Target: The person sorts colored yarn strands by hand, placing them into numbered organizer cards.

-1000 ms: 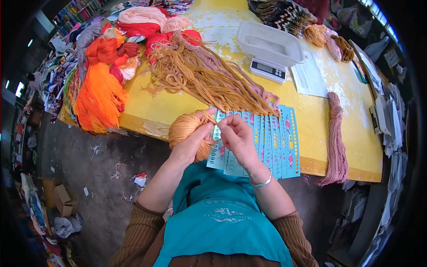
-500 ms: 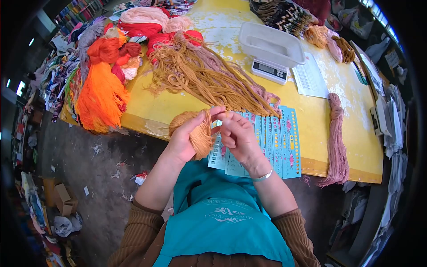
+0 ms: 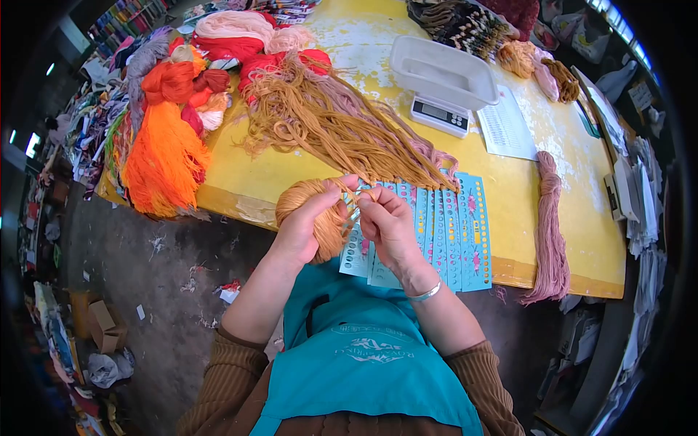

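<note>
My left hand (image 3: 304, 224) is wrapped round a thick bundle of light orange yarn (image 3: 297, 198) near the table's front edge. Close to its right side, my right hand (image 3: 389, 225) pinches strands drawn from that bundle between thumb and fingers. Beneath and to the right of the hands lie several light blue cards (image 3: 472, 240) with rows of round holes and pink flower prints. Just behind the hands, long mustard-brown strands (image 3: 327, 120) spread over the table, with mauve strands among them.
The yellow table (image 3: 509, 174) bears a white scale (image 3: 440, 116) under a clear plastic tub (image 3: 443, 71), a printed sheet (image 3: 507, 123) and a mauve yarn hank (image 3: 550, 225) hanging over the front edge. Orange yarn (image 3: 166, 156) and red yarn lie at the left.
My right hand has turned and its fingers have closed nearer together on the strands. Both hands stay close to each other, and the strands between them are more spread.
</note>
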Available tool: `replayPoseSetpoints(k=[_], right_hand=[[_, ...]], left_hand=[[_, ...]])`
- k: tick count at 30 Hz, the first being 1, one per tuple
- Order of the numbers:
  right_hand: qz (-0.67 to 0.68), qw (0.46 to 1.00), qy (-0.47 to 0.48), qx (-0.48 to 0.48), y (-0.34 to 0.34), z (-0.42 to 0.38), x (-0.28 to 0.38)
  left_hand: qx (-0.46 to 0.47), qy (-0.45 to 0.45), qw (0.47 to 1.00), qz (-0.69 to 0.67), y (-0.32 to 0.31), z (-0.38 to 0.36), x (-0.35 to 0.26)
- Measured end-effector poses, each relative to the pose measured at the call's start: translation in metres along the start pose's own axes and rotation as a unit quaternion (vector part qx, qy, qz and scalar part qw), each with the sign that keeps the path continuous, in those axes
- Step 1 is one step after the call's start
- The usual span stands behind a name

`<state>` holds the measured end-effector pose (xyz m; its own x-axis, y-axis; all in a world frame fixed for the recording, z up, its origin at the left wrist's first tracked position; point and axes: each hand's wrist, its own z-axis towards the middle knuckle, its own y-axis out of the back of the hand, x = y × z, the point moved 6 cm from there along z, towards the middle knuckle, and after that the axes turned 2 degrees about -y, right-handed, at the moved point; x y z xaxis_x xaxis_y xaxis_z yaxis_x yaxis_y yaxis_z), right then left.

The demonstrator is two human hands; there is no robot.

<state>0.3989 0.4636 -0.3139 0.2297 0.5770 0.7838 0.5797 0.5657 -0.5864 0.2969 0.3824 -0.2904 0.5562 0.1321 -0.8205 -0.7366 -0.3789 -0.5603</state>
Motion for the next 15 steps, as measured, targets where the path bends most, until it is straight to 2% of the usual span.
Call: replayPoseSetpoints(k=[4,15], right_hand=[[-0.017,1.000,0.002,-0.004,-0.0028,-0.0022,0.0010],[-0.008,1.000,-0.005,0.026,-0.0075,-0.0049,0.0025]], left_hand=[[-0.029,-0.003,1.000,-0.008,-0.0008,-0.0005,0.0001],[-0.029,-0.013,0.999,0.000,0.0009,0.0023,0.0048]])
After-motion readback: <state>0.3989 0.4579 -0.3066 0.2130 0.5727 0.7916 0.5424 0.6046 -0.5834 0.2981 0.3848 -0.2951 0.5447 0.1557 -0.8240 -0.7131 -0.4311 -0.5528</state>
